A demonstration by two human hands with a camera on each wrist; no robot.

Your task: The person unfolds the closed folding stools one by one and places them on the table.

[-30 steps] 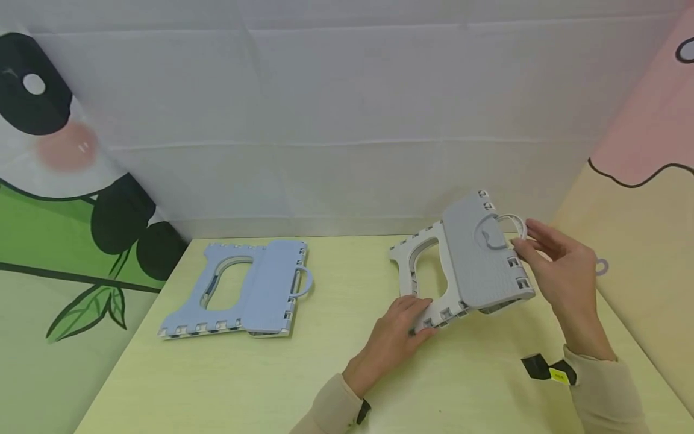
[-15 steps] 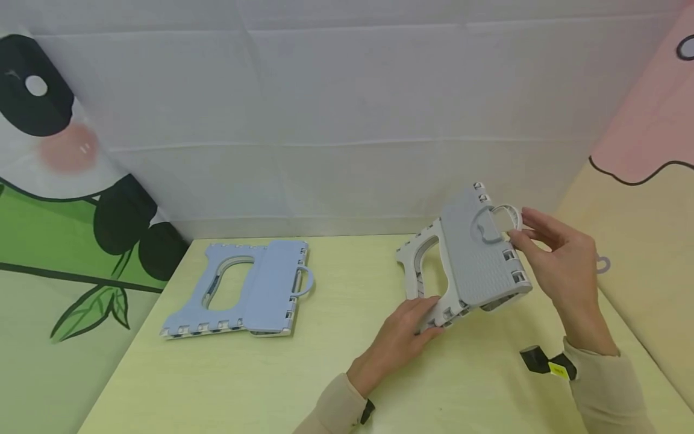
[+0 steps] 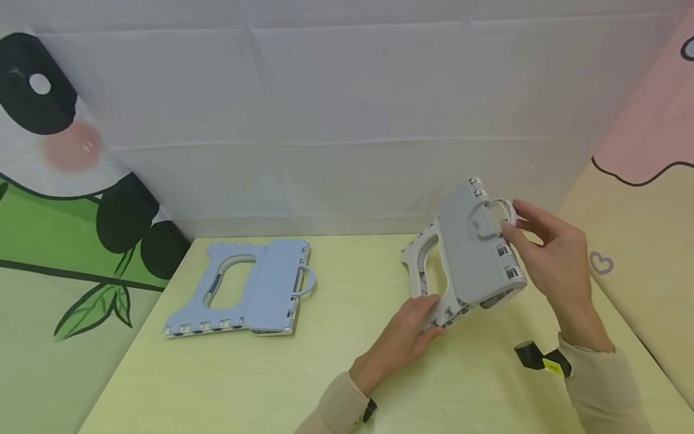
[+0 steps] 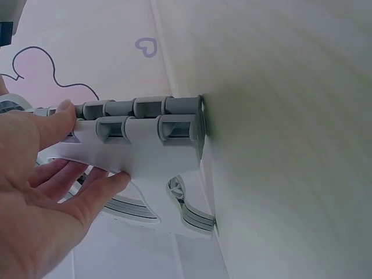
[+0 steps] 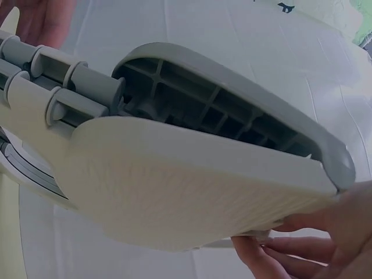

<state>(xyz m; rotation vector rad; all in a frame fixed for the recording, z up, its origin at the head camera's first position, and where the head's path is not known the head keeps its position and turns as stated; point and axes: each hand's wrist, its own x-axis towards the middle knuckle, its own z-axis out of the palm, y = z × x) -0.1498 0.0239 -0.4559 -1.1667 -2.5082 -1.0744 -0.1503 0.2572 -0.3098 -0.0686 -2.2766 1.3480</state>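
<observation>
A grey and white folding step stool, folded flat, is held tilted up at the right of the head view. My left hand grips the near edge of its leg end, thumb on the hinged side and fingers through the leg opening, as the left wrist view shows on the stool. With thumb and fingers, my right hand pinches the loop handle at the seat end. From the right wrist view, a narrow gap with ribbed inner walls shows between the two seat halves; the fingers are partly hidden below.
A blue folding stool lies folded flat on the left of the pale yellow table, its loop handle pointing right. Behind the table hangs a white cloth. Printed cloths flank both sides. Black wrist straps sit on both sleeves.
The grey stool has tipped up a little more, its handle end rising and shifting slightly left. My right hand has moved up and left with the handle; the left hand has shifted slightly right.
</observation>
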